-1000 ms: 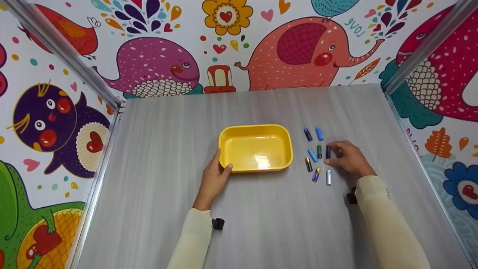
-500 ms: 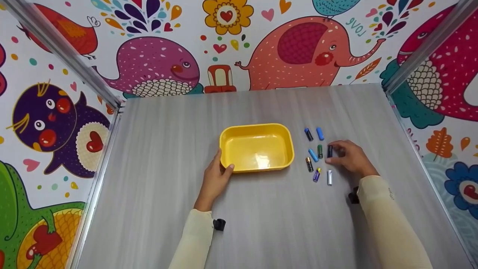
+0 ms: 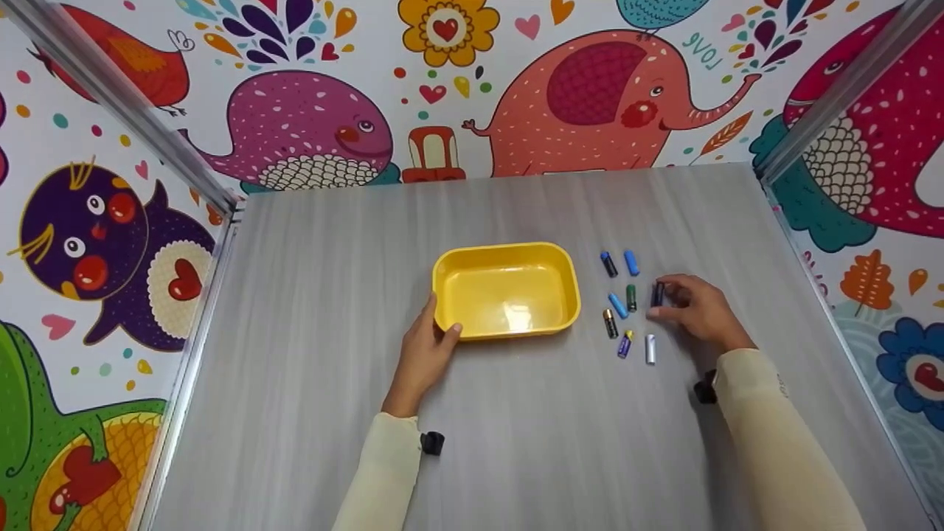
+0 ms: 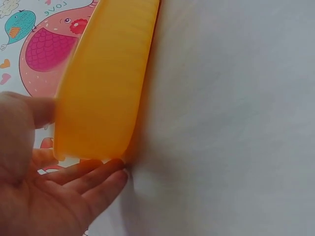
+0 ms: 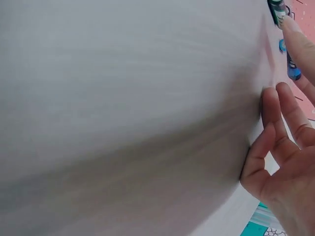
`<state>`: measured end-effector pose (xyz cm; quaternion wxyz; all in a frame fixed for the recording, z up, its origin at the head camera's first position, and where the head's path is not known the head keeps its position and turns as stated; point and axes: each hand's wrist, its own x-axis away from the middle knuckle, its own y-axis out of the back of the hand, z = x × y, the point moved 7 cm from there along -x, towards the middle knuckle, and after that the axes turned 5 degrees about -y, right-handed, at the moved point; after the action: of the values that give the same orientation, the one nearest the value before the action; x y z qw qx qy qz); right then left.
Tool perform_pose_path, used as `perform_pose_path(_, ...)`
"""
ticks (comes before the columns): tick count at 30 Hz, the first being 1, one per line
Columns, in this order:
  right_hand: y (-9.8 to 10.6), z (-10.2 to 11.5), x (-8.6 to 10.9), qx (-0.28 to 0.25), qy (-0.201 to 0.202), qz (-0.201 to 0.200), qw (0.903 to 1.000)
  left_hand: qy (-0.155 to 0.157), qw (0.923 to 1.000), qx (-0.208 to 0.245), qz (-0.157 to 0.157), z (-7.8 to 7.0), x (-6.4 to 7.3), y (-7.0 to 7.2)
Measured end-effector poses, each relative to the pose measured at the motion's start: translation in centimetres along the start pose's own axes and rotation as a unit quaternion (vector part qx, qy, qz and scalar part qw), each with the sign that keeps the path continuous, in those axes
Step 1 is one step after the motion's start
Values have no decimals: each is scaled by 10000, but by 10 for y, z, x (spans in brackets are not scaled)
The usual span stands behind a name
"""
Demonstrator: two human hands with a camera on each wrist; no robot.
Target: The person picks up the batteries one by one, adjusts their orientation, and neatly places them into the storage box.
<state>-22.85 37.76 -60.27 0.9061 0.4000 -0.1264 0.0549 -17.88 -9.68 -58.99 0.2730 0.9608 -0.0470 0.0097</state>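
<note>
A yellow plastic tray [image 3: 509,335] sits on the table, its inside bare. My left hand [image 3: 422,361] grips its near left corner, thumb over the rim and fingers along the outer wall; the left wrist view shows those fingers [image 4: 106,189] by the tray's end. At the right edge of a loose battery group, my right hand [image 3: 697,310] pinches a dark battery [image 3: 658,294] between thumb and fingertips. Nearest to it lie a green battery [image 3: 630,298] and a silver battery [image 3: 650,349]. In the right wrist view, the other fingers [image 5: 256,164] bend against the tabletop.
Between tray and right hand lie a black-and-blue battery [image 3: 608,264], a blue battery [image 3: 631,263], a light blue battery [image 3: 617,305], a black-and-gold battery [image 3: 610,323] and a purple battery [image 3: 625,344] with a yellow end. Printed walls [image 3: 324,133] enclose the grey table [image 3: 332,258].
My right hand has shifted slightly to the right, carrying the dark battery away from the green one. The left hand and the tray stay in place.
</note>
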Motion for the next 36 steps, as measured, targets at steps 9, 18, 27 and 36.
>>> perform_pose_path(9, -4, 33, -2, -173, 426, -297, 9985, 85, 9999, -31, 56, 3, -1, -1)
perform_pose_path(18, -18, 88, -11, -328, 707, -258, 9966, -11, 10000, -31, 47, 2, 0, -1)
perform_pose_path(27, -40, 146, -15, -672, 1170, -233, 9906, -47, 10000, -68, 7, 0, 0, 1)
perform_pose_path(36, -73, 187, -18, -985, 1453, -98, 9844, 6, 9998, -174, -19, 2, -1, 1)
